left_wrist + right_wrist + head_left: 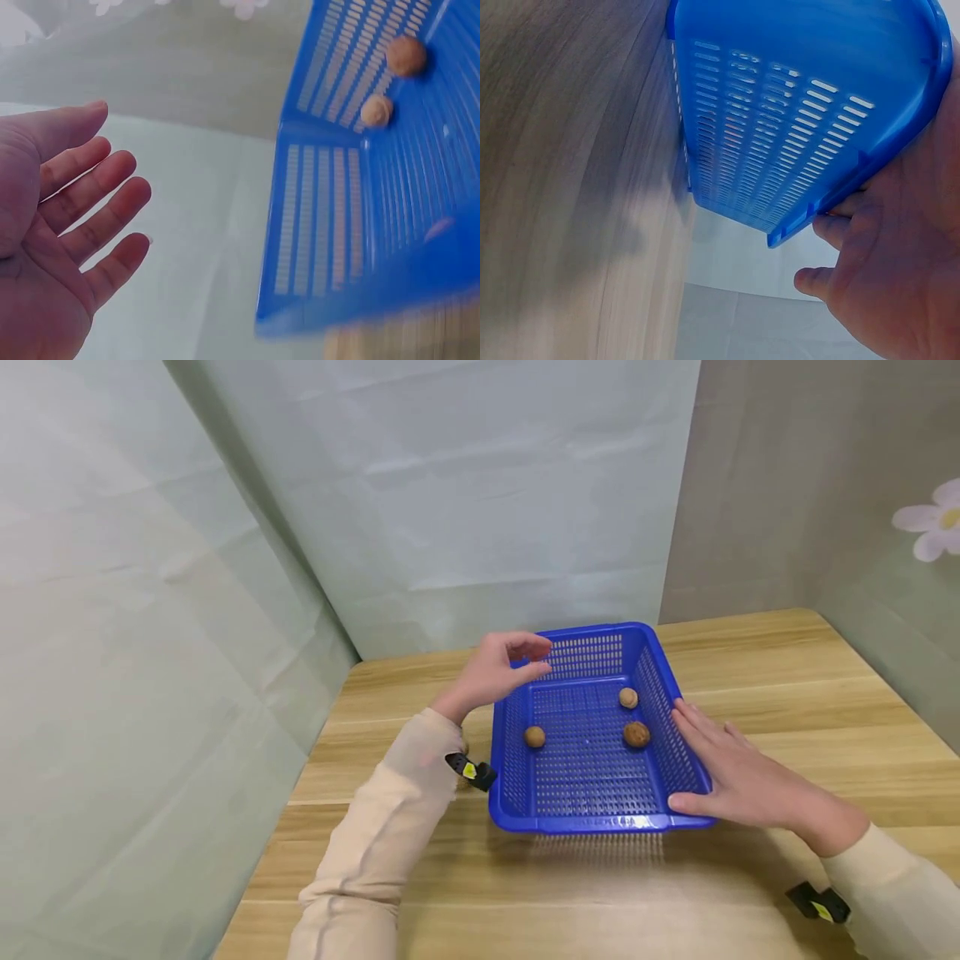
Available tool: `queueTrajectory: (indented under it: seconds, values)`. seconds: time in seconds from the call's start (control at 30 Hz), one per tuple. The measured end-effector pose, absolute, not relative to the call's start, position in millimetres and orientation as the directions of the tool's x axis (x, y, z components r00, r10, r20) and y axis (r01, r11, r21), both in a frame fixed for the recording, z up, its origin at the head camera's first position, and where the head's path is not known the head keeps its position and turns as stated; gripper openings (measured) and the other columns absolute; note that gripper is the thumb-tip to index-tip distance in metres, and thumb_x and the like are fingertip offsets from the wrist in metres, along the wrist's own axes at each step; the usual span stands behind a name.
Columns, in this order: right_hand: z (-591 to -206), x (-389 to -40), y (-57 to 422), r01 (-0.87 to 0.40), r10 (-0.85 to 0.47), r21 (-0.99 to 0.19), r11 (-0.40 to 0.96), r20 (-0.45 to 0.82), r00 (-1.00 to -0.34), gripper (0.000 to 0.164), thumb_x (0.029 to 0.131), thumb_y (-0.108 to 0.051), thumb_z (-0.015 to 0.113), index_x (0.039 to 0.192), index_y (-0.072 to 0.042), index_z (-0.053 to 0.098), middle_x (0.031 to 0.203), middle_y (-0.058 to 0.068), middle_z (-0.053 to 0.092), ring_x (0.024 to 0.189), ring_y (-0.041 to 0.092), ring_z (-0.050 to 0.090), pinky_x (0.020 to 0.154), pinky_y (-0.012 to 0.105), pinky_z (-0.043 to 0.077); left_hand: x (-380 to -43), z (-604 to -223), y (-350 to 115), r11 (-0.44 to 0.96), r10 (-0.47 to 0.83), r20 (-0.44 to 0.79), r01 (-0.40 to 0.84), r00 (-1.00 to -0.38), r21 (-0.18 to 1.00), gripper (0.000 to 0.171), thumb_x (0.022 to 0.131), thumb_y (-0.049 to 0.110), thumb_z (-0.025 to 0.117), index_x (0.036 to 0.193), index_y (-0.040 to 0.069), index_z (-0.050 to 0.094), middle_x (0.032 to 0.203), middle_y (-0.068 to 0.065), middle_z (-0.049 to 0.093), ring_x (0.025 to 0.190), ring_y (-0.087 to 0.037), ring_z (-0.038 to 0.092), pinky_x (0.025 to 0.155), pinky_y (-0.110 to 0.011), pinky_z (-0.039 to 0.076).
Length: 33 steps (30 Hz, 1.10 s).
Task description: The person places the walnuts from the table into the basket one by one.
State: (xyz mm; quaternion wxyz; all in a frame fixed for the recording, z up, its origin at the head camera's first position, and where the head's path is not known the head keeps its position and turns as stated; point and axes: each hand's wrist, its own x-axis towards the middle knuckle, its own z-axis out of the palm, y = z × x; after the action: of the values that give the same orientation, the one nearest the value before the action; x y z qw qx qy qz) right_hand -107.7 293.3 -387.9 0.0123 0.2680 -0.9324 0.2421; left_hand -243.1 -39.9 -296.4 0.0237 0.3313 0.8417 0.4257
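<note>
Likely for steadiness, basket (592, 823) is braced by spread right hand (742, 777), walnuts (636, 735) inward of it; left hand (495, 668) spread, empty.

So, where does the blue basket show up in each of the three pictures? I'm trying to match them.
Head: right of centre, seen from above, the blue basket has a hand at either side.
Left wrist: on the right, cut off by the frame, its lower edge blurred.
Right wrist: upper middle to right, showing its slotted outer side.
Shared landmark: the wooden tabletop, at bottom, lower right and left respectively.
</note>
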Motion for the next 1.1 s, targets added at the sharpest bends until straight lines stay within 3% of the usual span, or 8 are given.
queueTrajectory:
  seconds: [0.2, 0.4, 0.57, 0.87, 1.1]
  values:
    - [-382.2, -106.9, 291.6, -0.499, -0.499, -0.456, 0.737, 0.131, -0.857, 0.108, 0.081, -0.052, 0.071, 0.152, 0.002, 0.010, 0.159, 0.018, 0.005, 0.144, 0.040, 0.011, 0.106, 0.068, 0.013, -226.6, -301.1, -89.4, 0.465, 0.512, 0.230, 0.492, -0.828, 0.736, 0.030, 0.090, 0.019, 0.069, 0.117, 0.007, 0.067, 0.110, -0.006, 0.069, 0.102, -0.018, 0.062, 0.093, -0.042, 0.047]
    - [-381.6, -106.1, 292.1, -0.497, -0.496, -0.469, 0.730, 0.137, -0.857, 0.107, 0.081, -0.051, 0.071, 0.152, 0.002, 0.011, 0.159, 0.019, 0.006, 0.144, 0.040, 0.010, 0.108, 0.066, 0.010, -206.4, -332.0, -137.6, 0.552, 0.434, 0.196, 0.431, -0.879, 0.713, 0.028, 0.089, 0.023, 0.070, 0.113, 0.008, 0.069, 0.106, -0.004, 0.070, 0.097, -0.016, 0.062, 0.091, -0.044, 0.048]
    - [-384.1, -107.4, 293.3, -0.495, -0.490, -0.469, 0.732, 0.141, -0.860, 0.107, 0.080, -0.051, 0.072, 0.153, 0.001, 0.012, 0.159, 0.018, 0.006, 0.144, 0.038, 0.010, 0.108, 0.066, 0.012, -190.0, -356.1, -167.5, 0.557, 0.400, 0.149, 0.369, -0.904, 0.744, 0.025, 0.088, 0.015, 0.071, 0.111, 0.004, 0.070, 0.106, -0.005, 0.070, 0.098, -0.024, 0.064, 0.088, -0.049, 0.049]
    - [-385.5, -108.7, 295.3, -0.500, -0.492, -0.470, 0.728, 0.150, -0.857, 0.107, 0.081, -0.051, 0.072, 0.153, 0.001, 0.012, 0.159, 0.018, 0.006, 0.143, 0.041, 0.011, 0.106, 0.068, 0.012, -174.9, -397.8, -194.2, 0.576, 0.341, 0.100, 0.292, -0.935, 0.763, 0.027, 0.085, 0.012, 0.074, 0.108, -0.002, 0.069, 0.105, -0.016, 0.069, 0.095, -0.026, 0.065, 0.084, -0.048, 0.050]
    - [-385.5, -109.2, 295.0, -0.499, -0.494, -0.476, 0.724, 0.148, -0.857, 0.107, 0.081, -0.050, 0.072, 0.153, 0.001, 0.011, 0.159, 0.017, 0.006, 0.144, 0.039, 0.010, 0.106, 0.068, 0.012, -168.1, -421.6, -194.7, 0.592, 0.335, 0.065, 0.264, -0.940, 0.761, 0.029, 0.083, 0.010, 0.077, 0.108, -0.002, 0.069, 0.104, -0.013, 0.069, 0.095, -0.025, 0.065, 0.081, -0.042, 0.052]
